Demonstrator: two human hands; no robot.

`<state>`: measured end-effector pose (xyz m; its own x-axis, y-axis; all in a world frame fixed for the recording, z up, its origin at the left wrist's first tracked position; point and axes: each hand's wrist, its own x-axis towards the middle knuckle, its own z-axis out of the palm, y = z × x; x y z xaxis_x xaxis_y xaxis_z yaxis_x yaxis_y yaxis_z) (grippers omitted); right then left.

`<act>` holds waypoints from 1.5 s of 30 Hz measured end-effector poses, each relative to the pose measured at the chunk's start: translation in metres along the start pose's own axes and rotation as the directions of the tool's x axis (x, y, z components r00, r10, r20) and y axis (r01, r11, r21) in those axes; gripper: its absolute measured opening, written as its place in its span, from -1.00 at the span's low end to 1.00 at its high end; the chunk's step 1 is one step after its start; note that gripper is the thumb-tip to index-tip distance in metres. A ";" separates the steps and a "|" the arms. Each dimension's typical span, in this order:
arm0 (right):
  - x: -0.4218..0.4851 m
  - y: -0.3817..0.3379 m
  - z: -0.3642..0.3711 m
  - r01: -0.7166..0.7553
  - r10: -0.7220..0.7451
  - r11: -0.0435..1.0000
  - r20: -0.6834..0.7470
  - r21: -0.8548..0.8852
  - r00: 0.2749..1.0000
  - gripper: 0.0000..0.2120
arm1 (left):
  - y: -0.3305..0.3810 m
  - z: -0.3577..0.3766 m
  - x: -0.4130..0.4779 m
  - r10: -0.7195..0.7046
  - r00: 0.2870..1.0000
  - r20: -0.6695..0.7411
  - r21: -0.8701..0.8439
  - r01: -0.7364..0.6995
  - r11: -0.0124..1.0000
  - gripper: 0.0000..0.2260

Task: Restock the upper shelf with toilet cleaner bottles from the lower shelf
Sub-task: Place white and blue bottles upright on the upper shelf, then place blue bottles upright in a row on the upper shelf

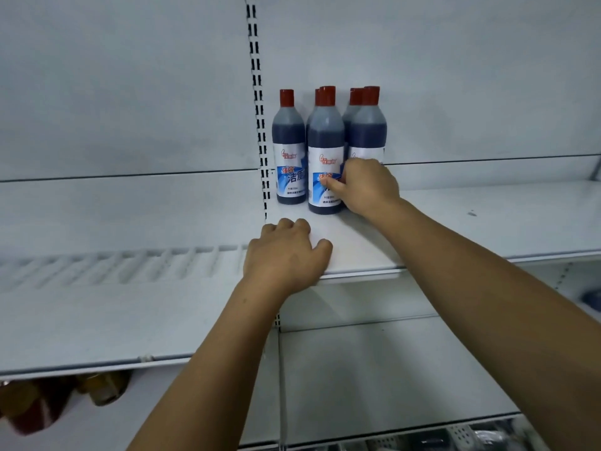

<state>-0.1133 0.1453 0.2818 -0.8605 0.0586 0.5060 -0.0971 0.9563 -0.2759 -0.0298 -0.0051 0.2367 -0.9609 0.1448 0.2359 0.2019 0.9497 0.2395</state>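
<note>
Several dark blue toilet cleaner bottles with red caps stand upright in a cluster at the back left of the white upper shelf (487, 219). My right hand (366, 187) grips the rightmost front bottle (369, 131) low on its body, thumb touching the label of the middle front bottle (325, 148). A single bottle (289, 141) stands at the left beside the slotted upright. My left hand (286, 255) rests on the shelf's front edge with fingers loosely bent, holding nothing.
A slotted black-and-white upright (258, 109) divides the bays. A lower white shelf (390, 369) sits beneath. The left bay shelf (97, 304) has a ribbed strip. Amber and red bottles (48, 402) show at bottom left, dark items at bottom right.
</note>
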 end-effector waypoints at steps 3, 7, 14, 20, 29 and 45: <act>-0.014 0.011 -0.004 0.074 -0.068 0.997 0.189 -0.021 0.980 -0.71 | 0.001 -0.002 0.001 0.000 1.000 0.020 0.035 0.000 0.999 -0.53; -0.048 0.046 -0.016 0.188 -0.213 0.977 0.391 0.103 0.895 -0.70 | 0.010 -0.004 0.004 0.006 0.999 0.044 0.122 -0.011 0.993 -0.57; -0.079 0.140 -0.054 0.056 -0.085 0.993 0.299 0.104 0.951 -0.66 | 0.107 0.019 0.017 0.263 0.962 0.077 -0.032 -0.261 0.965 -0.59; -0.106 0.251 -0.091 -0.154 0.155 0.988 0.127 -0.016 0.980 -0.64 | 0.221 0.056 0.032 0.388 0.921 0.033 -0.085 -0.385 0.919 -0.59; -0.166 0.437 -0.174 -0.323 0.326 0.941 0.022 -0.097 0.945 -0.60 | 0.413 0.118 0.029 0.491 0.871 -0.006 -0.139 -0.487 0.862 -0.56; -0.242 0.712 -0.256 -0.594 0.604 0.778 -0.014 -0.203 0.796 -0.66 | 0.688 0.272 0.052 0.662 0.741 0.117 -0.349 -0.593 0.725 -0.64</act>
<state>0.1542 0.8852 0.1721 -0.7374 0.6286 0.2473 0.5373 0.7677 -0.3492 0.0072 0.7317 0.1574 -0.6002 0.7680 0.2234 0.7825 0.5060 0.3629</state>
